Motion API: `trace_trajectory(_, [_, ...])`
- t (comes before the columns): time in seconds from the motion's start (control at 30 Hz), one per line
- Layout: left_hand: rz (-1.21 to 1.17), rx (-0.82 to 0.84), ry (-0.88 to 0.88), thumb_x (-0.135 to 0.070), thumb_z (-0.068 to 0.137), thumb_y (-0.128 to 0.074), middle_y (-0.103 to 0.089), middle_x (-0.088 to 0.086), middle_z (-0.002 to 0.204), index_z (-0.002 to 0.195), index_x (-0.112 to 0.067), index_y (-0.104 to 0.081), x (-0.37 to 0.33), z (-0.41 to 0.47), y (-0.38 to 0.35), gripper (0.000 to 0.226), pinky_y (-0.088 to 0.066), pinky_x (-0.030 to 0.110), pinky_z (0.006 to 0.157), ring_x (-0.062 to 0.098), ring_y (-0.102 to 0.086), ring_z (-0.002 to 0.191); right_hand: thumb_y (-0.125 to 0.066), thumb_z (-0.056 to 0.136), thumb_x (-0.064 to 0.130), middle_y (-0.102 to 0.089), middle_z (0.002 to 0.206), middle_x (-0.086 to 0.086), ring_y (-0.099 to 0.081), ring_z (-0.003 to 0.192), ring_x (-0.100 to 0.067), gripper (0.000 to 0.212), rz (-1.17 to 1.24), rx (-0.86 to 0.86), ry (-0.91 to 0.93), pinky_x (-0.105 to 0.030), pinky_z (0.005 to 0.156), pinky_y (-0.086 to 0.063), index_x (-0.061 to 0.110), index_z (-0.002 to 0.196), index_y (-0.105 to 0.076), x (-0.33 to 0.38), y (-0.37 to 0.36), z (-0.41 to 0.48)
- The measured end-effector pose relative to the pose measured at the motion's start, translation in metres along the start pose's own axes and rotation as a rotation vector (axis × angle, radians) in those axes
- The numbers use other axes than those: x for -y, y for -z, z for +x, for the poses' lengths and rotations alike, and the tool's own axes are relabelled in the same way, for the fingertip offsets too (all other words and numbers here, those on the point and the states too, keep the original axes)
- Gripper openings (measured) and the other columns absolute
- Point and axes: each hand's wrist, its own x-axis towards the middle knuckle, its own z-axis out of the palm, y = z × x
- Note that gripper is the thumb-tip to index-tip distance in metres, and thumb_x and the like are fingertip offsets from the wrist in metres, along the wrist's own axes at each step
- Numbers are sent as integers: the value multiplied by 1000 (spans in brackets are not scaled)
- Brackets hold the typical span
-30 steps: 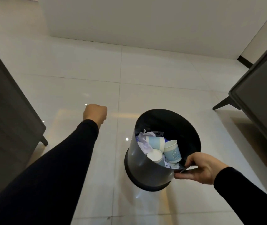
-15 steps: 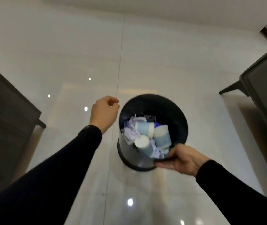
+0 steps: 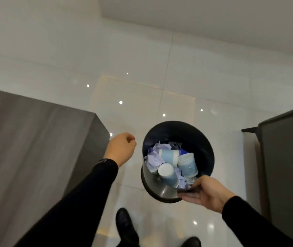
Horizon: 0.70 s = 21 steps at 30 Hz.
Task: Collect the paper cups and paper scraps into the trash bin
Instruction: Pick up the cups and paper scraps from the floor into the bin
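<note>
1. My black shoes [image 3: 126,227] stand on the shiny floor [image 3: 161,218];
2. My right hand [image 3: 208,192] grips the near rim of the trash bin [image 3: 198,139];
3. Paper cups [image 3: 187,164] and paper scraps [image 3: 152,158] lie inside it;
4. My left hand [image 3: 121,148] is curled up with nothing in it, just beside the bin.

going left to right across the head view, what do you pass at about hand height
grey cabinet → left hand → trash bin → dark furniture

Likely an office, glossy white tiled floor [image 3: 177,72], grey desk left [image 3: 26,139], dark desk right [image 3: 288,157]
</note>
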Motion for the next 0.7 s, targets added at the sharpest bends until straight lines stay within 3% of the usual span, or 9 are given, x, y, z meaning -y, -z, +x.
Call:
trace_trajectory(0.17, [-49,-35,-10,-18,88,-49,-69,9,109,109,-11,-64,-55,-28,89,27,-50,34,91,24,-63,98,-28,85,-5,-63,93,-26,-64,80,-42,47,56,-28,71,-41,52,-58,-3,130,-42,60,-47,-92])
trace_trajectory(0.3, [6,-70,-16,-19,90,-48,-67,7,114,112,-12,-63,-86,-14,131,28,-42,26,84,21,-60,101,-29,85,-5,-63,89,-27,-63,80,-43,44,34,-23,148,-41,50,-58,-4,128,-41,115,-75,-117])
trace_trajectory(0.43, [34,-109,23,-19,89,-46,-67,7,114,112,-12,-63,-120,18,160,29,-45,29,87,23,-61,102,-29,84,-7,-61,97,-34,-62,77,-43,37,-5,-24,207,-38,48,-57,-4,118,-43,183,-93,-114])
trace_trajectory(0.57, [6,-186,83,-19,90,-45,-67,7,115,112,-13,-63,-164,61,186,29,-46,30,89,23,-61,103,-30,83,-8,-60,104,-34,-62,81,-43,33,-132,6,226,-38,59,-57,-1,111,-46,263,-111,-97])
trace_trajectory(0.7, [-46,-263,151,-20,90,-45,-66,9,118,114,-13,-62,-197,88,210,30,-46,33,94,27,-60,106,-30,85,-10,-57,111,-32,-59,95,-44,42,-256,48,242,-41,69,-55,-2,123,-46,331,-138,-85])
